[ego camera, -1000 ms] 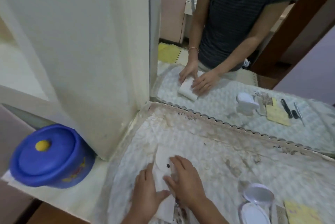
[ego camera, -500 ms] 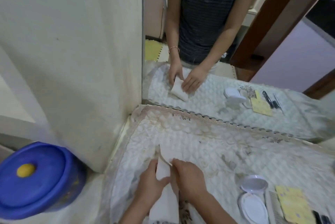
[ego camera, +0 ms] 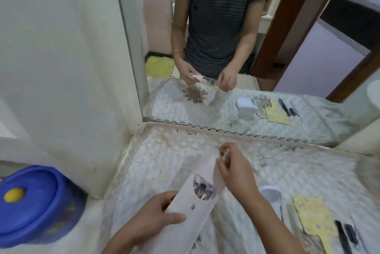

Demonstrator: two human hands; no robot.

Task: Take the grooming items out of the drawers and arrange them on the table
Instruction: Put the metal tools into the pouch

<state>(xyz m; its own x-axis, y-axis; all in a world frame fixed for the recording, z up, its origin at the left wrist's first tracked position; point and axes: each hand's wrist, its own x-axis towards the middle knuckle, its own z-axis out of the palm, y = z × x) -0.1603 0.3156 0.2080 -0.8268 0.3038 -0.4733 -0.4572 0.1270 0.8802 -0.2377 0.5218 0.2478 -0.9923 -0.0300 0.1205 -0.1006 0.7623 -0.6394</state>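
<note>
Several grooming items already lie on the counter (ego camera: 174,161), toward its right: one round white compact (ego camera: 269,195), one yellow card (ego camera: 312,216) and, at the right edge, at least two slim dark tools (ego camera: 347,233), though blur hides their exact number. So the task looks partly done.

One white pouch (ego camera: 191,218) is in hand and not yet set down. It is held above the counter's near edge. The left hand (ego camera: 156,216) is curled round its lower body, thumb on top. The right hand (ego camera: 236,173) pinches the pouch's flap (ego camera: 211,163) and lifts it back. In the opened mouth sits a cluster of shiny metal pieces (ego camera: 202,189), too small to count.

By the look of it, the pouch's contents remain to be taken out or the pouch laid beside the others. No drawers are in view, so what is left inside them cannot be told.

One blue lidded tub (ego camera: 35,204) stands off to the left, below the counter.
</note>
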